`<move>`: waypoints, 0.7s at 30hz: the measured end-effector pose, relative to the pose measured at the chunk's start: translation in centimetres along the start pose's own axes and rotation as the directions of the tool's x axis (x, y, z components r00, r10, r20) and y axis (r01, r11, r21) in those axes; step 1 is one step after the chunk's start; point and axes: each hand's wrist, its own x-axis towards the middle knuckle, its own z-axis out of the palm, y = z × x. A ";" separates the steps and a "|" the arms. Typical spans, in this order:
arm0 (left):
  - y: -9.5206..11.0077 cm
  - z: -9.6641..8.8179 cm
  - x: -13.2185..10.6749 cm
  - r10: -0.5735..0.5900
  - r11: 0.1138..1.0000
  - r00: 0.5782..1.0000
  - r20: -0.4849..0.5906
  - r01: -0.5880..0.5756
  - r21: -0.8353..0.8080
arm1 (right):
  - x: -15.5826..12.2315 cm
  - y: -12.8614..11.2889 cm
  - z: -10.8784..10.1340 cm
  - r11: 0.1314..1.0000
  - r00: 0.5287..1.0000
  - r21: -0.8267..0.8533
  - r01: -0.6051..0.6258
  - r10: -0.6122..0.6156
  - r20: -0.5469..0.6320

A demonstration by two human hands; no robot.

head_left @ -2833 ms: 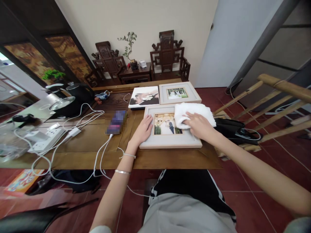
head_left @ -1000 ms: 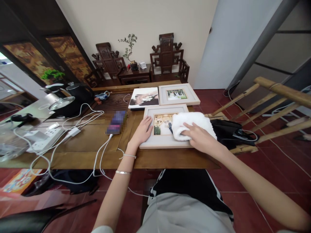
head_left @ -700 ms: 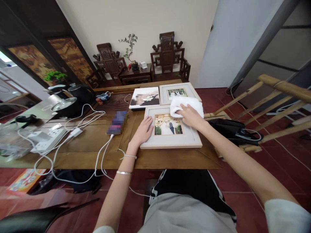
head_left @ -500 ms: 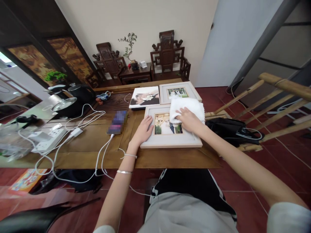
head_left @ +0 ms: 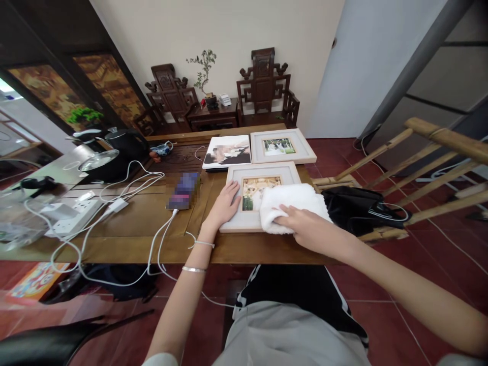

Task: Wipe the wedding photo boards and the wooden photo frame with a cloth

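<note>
A picture frame point(head_left: 236, 222) with a pale wooden border lies flat near the front edge of the table. My left hand point(head_left: 227, 201) rests on its left side, fingers stretched out over the border. A folded white cloth point(head_left: 293, 197) is gripped in my right hand point(head_left: 301, 223) and covers the frame's lower right part, hiding some of the photo. Just behind lies a second framed photo point(head_left: 280, 146), with a photo album point(head_left: 227, 151) to its left.
Left of the frame is a phone point(head_left: 183, 190) with a white charging cable. Further left are a power strip point(head_left: 78, 216), tangled cables and a lidded pan point(head_left: 99, 163). A bamboo chair point(head_left: 434, 147) holding a black bag point(head_left: 353, 207) stands on the right.
My right hand has pulled the cloth toward me, from the frame's upper right to its lower right. The framed photo behind is now uncovered. My left hand has stayed in place.
</note>
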 end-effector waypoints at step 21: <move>-0.3 0.0 -0.1 -0.010 0.999 1.000 0.000 0.010 -0.031 | 4.9 2.1 0.8 0.985 0.990 -0.118 -0.124 0.116 -0.078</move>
